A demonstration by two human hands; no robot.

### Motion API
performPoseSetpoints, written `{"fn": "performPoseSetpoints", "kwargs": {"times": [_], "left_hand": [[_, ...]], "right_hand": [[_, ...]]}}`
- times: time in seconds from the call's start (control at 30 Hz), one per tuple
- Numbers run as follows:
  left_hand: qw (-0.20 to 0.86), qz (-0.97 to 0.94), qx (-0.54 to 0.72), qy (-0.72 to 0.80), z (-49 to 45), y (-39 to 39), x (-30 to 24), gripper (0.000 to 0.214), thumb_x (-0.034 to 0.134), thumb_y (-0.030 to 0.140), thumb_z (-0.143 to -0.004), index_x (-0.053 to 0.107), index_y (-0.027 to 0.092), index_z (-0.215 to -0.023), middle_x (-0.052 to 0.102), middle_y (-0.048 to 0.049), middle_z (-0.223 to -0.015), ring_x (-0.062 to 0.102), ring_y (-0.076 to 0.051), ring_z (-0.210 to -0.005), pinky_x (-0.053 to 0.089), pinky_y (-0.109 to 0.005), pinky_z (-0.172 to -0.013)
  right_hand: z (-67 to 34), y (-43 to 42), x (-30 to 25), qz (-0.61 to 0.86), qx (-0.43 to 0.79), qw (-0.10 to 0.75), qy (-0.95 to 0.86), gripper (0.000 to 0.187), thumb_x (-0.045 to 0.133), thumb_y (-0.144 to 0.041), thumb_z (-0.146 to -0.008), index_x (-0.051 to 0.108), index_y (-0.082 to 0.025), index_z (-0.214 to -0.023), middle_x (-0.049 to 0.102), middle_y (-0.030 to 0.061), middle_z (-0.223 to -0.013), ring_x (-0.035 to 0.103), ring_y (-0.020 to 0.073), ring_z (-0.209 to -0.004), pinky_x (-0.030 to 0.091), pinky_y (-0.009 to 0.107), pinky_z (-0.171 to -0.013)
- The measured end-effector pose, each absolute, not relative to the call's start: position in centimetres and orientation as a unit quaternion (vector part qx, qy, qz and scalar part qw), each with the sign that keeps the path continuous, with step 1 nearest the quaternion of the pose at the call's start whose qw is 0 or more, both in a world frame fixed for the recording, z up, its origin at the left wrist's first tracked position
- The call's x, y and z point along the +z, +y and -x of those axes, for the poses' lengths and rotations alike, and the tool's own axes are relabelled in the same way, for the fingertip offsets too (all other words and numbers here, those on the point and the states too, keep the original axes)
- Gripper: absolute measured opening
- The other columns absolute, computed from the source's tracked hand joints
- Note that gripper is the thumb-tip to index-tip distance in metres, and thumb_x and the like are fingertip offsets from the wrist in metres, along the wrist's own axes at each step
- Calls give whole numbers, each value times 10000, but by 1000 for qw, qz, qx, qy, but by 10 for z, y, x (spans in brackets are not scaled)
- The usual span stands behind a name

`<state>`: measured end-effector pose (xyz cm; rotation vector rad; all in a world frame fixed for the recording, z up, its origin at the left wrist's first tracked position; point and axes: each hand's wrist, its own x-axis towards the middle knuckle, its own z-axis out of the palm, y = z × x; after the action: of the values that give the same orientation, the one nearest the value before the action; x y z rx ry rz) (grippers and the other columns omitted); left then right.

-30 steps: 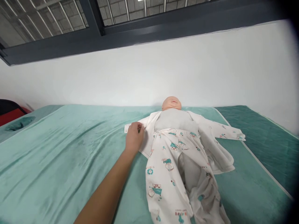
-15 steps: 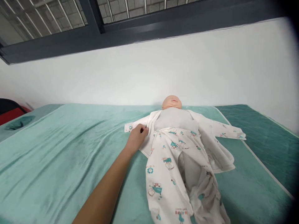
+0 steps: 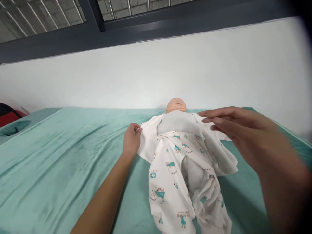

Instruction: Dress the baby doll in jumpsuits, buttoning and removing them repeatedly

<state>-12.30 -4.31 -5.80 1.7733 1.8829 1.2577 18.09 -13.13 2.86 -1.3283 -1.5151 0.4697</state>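
Note:
A baby doll (image 3: 176,104) lies on its back, its head toward the wall. It wears an unfastened white baby jacket (image 3: 148,140) and white trousers (image 3: 168,182) with a teal cartoon print. The doll's pale grey torso shows between the jacket's two front panels. My left hand (image 3: 132,138) pinches the edge of the left front panel and holds it out to the side. Above the right panel hovers my right hand (image 3: 234,130), fingers stretched out and holding nothing; it hides most of the right sleeve.
A teal-green sheet (image 3: 73,169) with soft wrinkles covers the bed under the doll. Behind the bed rises a white wall (image 3: 109,78), topped by a dark window frame (image 3: 146,29) with metal bars. A red and black object (image 3: 9,115) sits at the far left.
My left hand has moved left, drawing the jacket's left panel outward and uncovering its plain inner side. My right hand has come into view from the right. The camera view has shifted slightly.

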Motion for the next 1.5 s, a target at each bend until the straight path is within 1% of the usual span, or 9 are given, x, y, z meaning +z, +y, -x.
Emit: {"fn": "performPoseSetpoints", "kwargs": {"times": [0.13, 0.33, 0.5, 0.6, 0.97, 1.1, 1.2, 1.3, 1.5], "left_hand": [[55, -634, 342, 692, 125, -41, -60, 115, 507, 241, -869, 562, 242, -970, 636, -44, -943, 599, -224, -871, 418, -325, -727], [12, -663, 306, 683, 120, -42, -63, 245, 467, 139, -845, 579, 247, -1034, 572, -81, -1158, 607, -234, -959, 467, -352, -749], [-55, -734, 376, 563, 113, -47, -59, 234, 458, 106, -847, 594, 220, -1000, 595, -83, -1096, 526, -253, -1088, 444, -379, -927], [-20, -780, 390, 489, 105, -52, -55, 196, 453, 140, -884, 599, 225, -983, 626, -60, -1062, 536, -224, -1066, 426, -372, -962], [368, -678, 446, 454, 86, -62, -52, 171, 565, 336, -876, 657, 225, -969, 672, -25, -965, 614, -161, -883, 490, -300, -826], [362, -695, 438, 441, 85, -64, -48, 206, 580, 404, -880, 670, 223, -918, 669, -31, -949, 607, -167, -885, 487, -313, -840], [339, -721, 448, 405, 82, -66, -45, 168, 625, 370, -857, 669, 235, -946, 644, -38, -1020, 604, -179, -980, 491, -323, -890], [296, -755, 450, 375, 81, -68, -43, 135, 658, 306, -840, 676, 247, -961, 621, -46, -1079, 579, -185, -1076, 467, -340, -972], [230, -776, 449, 378, 76, -68, -42, 131, 578, 319, -904, 664, 234, -954, 633, -53, -1073, 585, -182, -1065, 460, -334, -972]], "right_hand": [[-212, -94, -3, 729, 86, 378, -564, 190, 577, -343, -842, 662, -226, -965, 707, 79, -1033, 648, 259, -902, 485, 380, -756], [-231, -70, -47, 791, 95, 153, -585, 386, 432, -562, -879, 613, -226, -816, 698, 93, -866, 629, 271, -799, 387, 351, -630], [-229, -76, -40, 813, 75, 121, -565, 468, 411, -651, -867, 598, -222, -847, 695, 119, -942, 643, 289, -838, 408, 363, -649], [-230, -78, -39, 824, 63, 112, -553, 497, 411, -661, -871, 591, -201, -918, 682, 159, -1025, 649, 314, -890, 436, 390, -677], [-260, -74, -48, 839, 70, 122, -526, 363, 497, -502, -863, 579, -199, -1046, 686, 153, -995, 643, 349, -940, 449, 413, -705], [-263, -83, -35, 845, 1, 122, -521, 337, 496, -441, -880, 579, -180, -1076, 623, 202, -1137, 597, 389, -1040, 465, 466, -738], [-236, -87, -24, 760, -4, 264, -594, 234, 518, -392, -890, 595, -197, -992, 615, 149, -1135, 599, 304, -1008, 473, 422, -782], [-200, -90, -16, 616, 98, 390, -678, 168, 528, -387, -918, 588, -230, -905, 639, 46, -929, 598, 199, -826, 478, 347, -752], [-177, -96, -14, 471, 46, 411, -779, 156, 669, -368, -869, 572, -259, -925, 579, 40, -969, 522, 243, -981, 430, 400, -868]]}}
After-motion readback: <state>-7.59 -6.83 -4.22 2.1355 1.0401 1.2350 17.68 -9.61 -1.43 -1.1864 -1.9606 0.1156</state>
